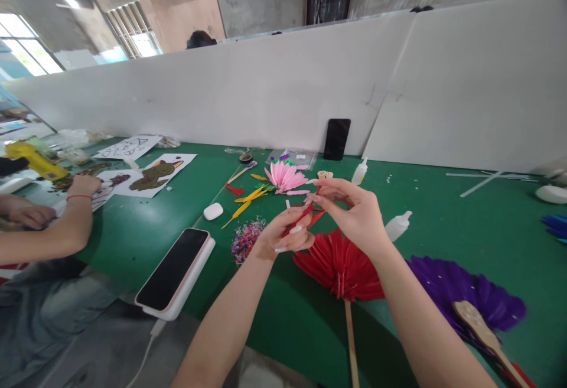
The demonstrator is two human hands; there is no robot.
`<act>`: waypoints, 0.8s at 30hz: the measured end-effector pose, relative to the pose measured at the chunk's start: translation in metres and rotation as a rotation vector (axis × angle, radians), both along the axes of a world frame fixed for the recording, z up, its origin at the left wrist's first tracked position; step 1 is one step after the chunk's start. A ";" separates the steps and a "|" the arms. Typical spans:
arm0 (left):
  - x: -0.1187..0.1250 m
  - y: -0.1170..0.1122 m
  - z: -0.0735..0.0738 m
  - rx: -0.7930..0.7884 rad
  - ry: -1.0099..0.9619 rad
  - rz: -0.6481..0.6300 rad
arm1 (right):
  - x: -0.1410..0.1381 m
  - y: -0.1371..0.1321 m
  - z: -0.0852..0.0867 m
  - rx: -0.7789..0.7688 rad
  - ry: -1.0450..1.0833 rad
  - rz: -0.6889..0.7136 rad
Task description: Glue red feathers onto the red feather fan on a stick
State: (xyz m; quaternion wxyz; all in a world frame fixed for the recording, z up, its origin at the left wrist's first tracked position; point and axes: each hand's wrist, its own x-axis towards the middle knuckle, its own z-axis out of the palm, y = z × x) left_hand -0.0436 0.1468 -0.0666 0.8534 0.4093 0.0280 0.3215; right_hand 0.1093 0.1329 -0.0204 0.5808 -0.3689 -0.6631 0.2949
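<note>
My left hand [290, 228] is closed around a red feather [305, 211], held above the table. At the feather's upper end, my right hand [352, 208] pinches with thumb and forefinger; the fingertips of both hands nearly meet. Below them lies a fan of red feathers [339, 264] on a wooden stick [351, 341], partly hidden by my right forearm. Just beyond my hands rests a bunch of pink feathers [286, 176]. Yellow feathers [245, 202] lie to the left, near a pile of multicoloured trimmings [248, 240].
A phone on a white power bank [177, 273] overhangs the table's front edge. White squeeze bottles [398, 225] stand or lie right of my hands. A purple feather fan [465, 293] is at right. Another person's hand [84, 186] works at left. A white partition [266, 93] runs behind.
</note>
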 end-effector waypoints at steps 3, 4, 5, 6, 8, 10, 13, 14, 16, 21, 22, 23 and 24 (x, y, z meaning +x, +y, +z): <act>0.000 -0.001 0.000 -0.008 0.002 0.000 | -0.001 0.000 -0.001 0.011 0.000 0.000; 0.000 -0.001 0.001 -0.005 -0.007 -0.004 | -0.001 0.000 -0.001 0.013 0.000 -0.002; 0.000 -0.001 0.001 -0.002 -0.019 -0.009 | -0.002 0.000 -0.001 0.013 0.001 -0.003; 0.000 -0.001 0.000 0.002 -0.030 -0.013 | -0.002 0.000 -0.002 0.014 0.003 -0.005; 0.000 -0.002 0.000 0.004 -0.034 -0.011 | -0.003 0.000 -0.002 0.017 0.011 -0.010; -0.001 -0.002 0.000 0.000 -0.014 0.002 | -0.003 0.000 -0.002 0.023 0.021 -0.018; -0.001 -0.001 -0.001 0.003 0.011 0.013 | -0.004 0.000 -0.002 0.027 0.026 -0.029; -0.001 -0.001 -0.001 0.004 0.018 0.013 | -0.005 -0.001 -0.002 0.027 0.027 -0.033; -0.001 -0.001 -0.001 -0.007 0.053 0.022 | -0.005 -0.001 -0.003 0.022 0.026 -0.038; -0.001 -0.002 0.000 -0.048 0.140 0.063 | -0.005 0.000 -0.005 0.029 0.024 -0.050; -0.001 -0.002 0.000 -0.048 0.141 0.062 | -0.004 0.001 -0.005 0.031 0.022 -0.059; -0.001 -0.002 0.000 -0.047 0.139 0.058 | -0.004 0.001 -0.005 0.032 0.019 -0.067; -0.001 -0.002 0.000 -0.043 0.131 0.053 | -0.004 0.001 -0.006 0.033 0.016 -0.073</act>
